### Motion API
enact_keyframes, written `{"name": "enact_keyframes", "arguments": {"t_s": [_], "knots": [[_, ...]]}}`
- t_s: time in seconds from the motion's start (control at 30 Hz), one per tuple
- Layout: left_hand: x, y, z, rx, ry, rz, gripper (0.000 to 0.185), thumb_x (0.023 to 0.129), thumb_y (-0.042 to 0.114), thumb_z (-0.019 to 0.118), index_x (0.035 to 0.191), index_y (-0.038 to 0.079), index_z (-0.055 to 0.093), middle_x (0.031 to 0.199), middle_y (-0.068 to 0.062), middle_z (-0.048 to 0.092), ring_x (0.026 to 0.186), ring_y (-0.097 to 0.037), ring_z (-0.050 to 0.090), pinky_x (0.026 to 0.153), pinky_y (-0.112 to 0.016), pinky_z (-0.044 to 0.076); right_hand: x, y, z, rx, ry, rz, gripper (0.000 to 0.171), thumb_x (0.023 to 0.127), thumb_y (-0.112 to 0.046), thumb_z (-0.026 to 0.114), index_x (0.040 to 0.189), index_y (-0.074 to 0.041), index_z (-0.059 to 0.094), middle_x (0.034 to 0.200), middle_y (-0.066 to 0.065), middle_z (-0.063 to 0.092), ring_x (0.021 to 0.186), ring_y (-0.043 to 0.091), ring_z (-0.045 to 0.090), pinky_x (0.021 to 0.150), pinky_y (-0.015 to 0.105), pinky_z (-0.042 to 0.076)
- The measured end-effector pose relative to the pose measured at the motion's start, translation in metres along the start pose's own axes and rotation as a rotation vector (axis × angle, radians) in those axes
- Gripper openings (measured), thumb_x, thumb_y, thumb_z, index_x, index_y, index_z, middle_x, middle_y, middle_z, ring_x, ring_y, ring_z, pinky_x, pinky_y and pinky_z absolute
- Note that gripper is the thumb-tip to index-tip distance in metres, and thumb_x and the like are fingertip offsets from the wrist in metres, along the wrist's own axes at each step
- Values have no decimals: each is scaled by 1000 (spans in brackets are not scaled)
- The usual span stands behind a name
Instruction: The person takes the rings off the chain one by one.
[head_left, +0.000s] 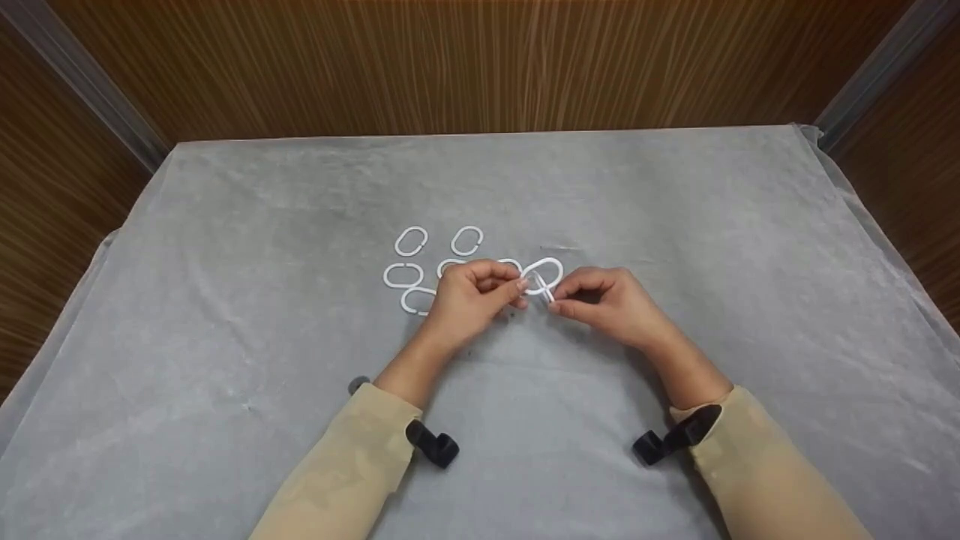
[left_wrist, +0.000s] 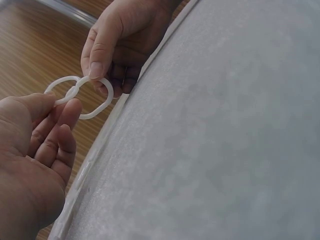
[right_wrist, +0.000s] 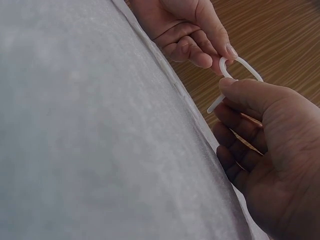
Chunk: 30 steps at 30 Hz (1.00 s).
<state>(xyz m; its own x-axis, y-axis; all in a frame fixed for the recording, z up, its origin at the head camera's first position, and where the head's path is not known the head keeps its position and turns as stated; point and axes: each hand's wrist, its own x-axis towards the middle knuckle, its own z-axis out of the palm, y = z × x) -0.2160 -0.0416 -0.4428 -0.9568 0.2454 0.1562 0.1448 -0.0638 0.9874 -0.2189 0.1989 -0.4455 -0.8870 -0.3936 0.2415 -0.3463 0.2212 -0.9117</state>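
Just over the cloth, near the middle of the table, both hands meet at two white oval curtain rings. My left hand (head_left: pixel 472 296) pinches one curtain ring (left_wrist: pixel 62 79) between thumb and fingertips. From the other side my right hand (head_left: pixel 611 300) pinches the second curtain ring (left_wrist: pixel 110 95) by its side. The two rings cross at one end in the left wrist view and look hooked through each other. In the head view the right-hand ring (head_left: pixel 548 293) is nearly edge-on. Fingertips hide parts of both rings.
Loose white curtain rings (head_left: pixel 412 228) lie flat on the grey cloth (head_left: pixel 300 420) left of and behind the left hand, which partly covers several. Brown wood-grain panels (head_left: pixel 480 67) stand along the back and sides of the table. Black wrist mounts (head_left: pixel 442 450) sit on both sleeves.
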Motion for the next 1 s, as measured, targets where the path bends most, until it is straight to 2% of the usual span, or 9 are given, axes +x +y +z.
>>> {"name": "enact_keyframes", "arguments": {"t_s": [0.13, 0.57, 1.0], "knots": [[0, -1, 0, 10, -5, 7, 10, 94, 0, 78, 99, -8, 74, 87, -23, 77, 70, -12, 75, 58, -21, 50, 0, 0, 0, 4, -7, -3, 8, 87, 5, 84, 91, 0, 80, 87, 5, 75, 83, 12, 66, 77, 21, 54], [0, 0, 0, 12, -7, 4, 11, 94, 1, 79, 100, -8, 75, 88, -26, 76, 70, -12, 75, 58, -21, 50, 0, -1, 0, 4, -9, -4, 8, 87, 5, 84, 91, 0, 80, 87, 4, 75, 83, 12, 66, 76, 21, 54], [0, 0, -1, 15, 0, -10, 15, 96, 4, 79, 103, -7, 75, 88, -22, 77, 71, -13, 76, 56, -21, 47, 0, 0, 0, -15, 3, 9, 7, 87, 6, 84, 89, 1, 79, 85, 4, 73, 81, 11, 65, 75, 20, 53]]}}
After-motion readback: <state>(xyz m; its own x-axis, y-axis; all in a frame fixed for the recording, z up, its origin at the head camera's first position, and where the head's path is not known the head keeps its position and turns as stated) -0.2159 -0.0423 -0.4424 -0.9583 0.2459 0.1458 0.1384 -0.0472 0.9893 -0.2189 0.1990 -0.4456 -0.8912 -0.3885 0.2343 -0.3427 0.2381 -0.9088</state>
